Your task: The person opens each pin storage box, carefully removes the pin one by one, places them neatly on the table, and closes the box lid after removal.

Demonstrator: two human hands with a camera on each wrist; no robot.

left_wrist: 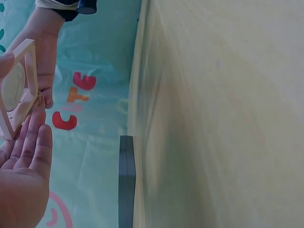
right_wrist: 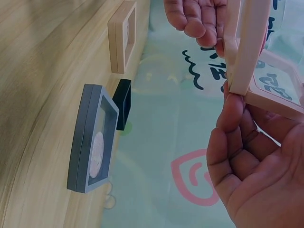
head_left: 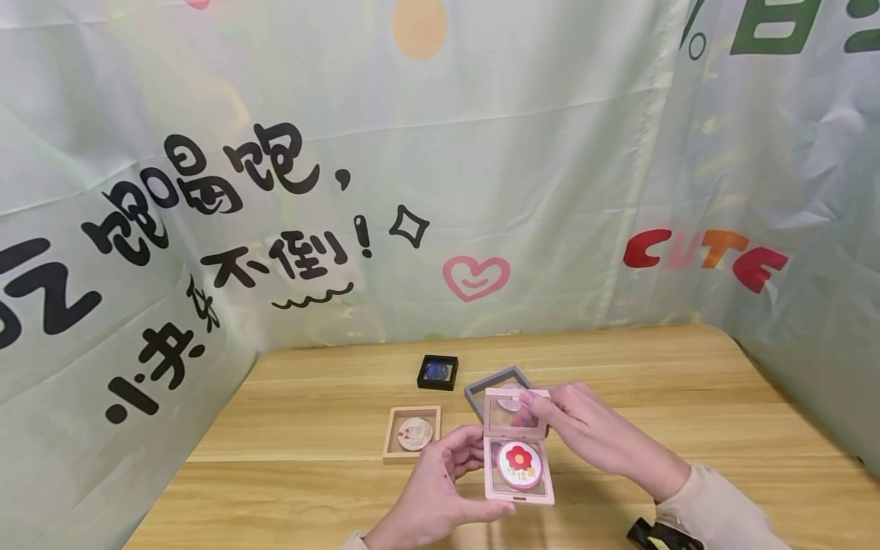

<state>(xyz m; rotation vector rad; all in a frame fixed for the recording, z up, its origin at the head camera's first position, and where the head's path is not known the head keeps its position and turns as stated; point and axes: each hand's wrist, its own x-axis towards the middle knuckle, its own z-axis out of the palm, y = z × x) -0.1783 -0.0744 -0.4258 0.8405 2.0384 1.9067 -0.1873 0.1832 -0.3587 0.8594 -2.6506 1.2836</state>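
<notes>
A pink hinged display case (head_left: 490, 477) stands opened above the table in the head view. A round badge with a red flower (head_left: 519, 464) sits in the film of its lower half. My left hand (head_left: 436, 485) holds that lower half, thumb along the bottom edge and fingers behind. With thumb and fingers, my right hand (head_left: 612, 439) pinches the upper half, which has a clear window. In the right wrist view, the two halves of the case (right_wrist: 248, 52) meet at an angle above the right fingers. Part of the case is cut off in the left wrist view.
Behind the case, a grey frame (head_left: 474, 399) lies on the wooden table (head_left: 289, 420), partly covered. A small black frame (head_left: 437, 386) with a blue disc is at the back. A tan frame (head_left: 389, 435) with a round badge lies beside the left hand. Printed curtains (head_left: 550, 191) enclose the table.
</notes>
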